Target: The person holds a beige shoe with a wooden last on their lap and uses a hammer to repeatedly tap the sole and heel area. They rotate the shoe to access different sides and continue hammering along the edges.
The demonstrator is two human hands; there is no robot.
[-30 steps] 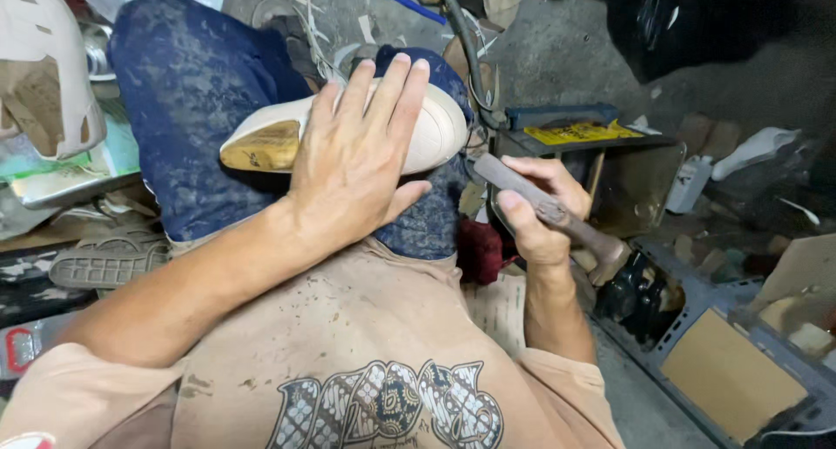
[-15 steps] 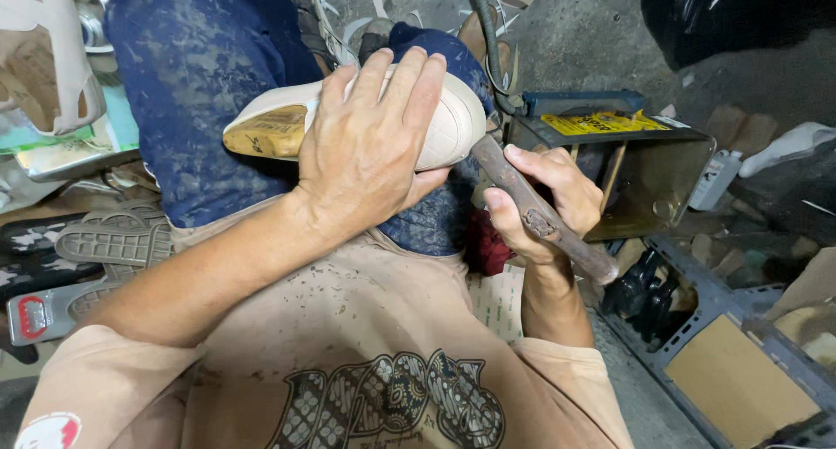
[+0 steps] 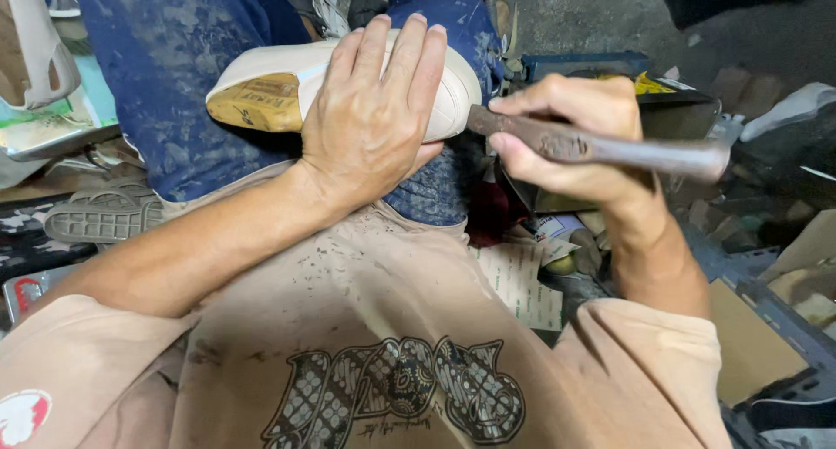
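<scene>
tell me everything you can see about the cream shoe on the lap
The cream shoe lies on its side across the person's blue-trousered knees, its tan insole with dark print facing left. The upper looks like smooth leather or a look-alike, with a stitched, rounded toe end at the right. The left hand presses flat over its middle, hiding much of it. The end of a dark, worn tool, gripped in the right hand, meets the toe end.

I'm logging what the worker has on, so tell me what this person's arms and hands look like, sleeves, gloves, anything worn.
Both hands are bare: no gloves, rings or watch on the left hand or the right hand. The forearms are uncovered too. Short sleeves of a tan T-shirt end above the elbows; the shirt is speckled with dark spots and carries a dark patterned graphic on the chest.
</scene>
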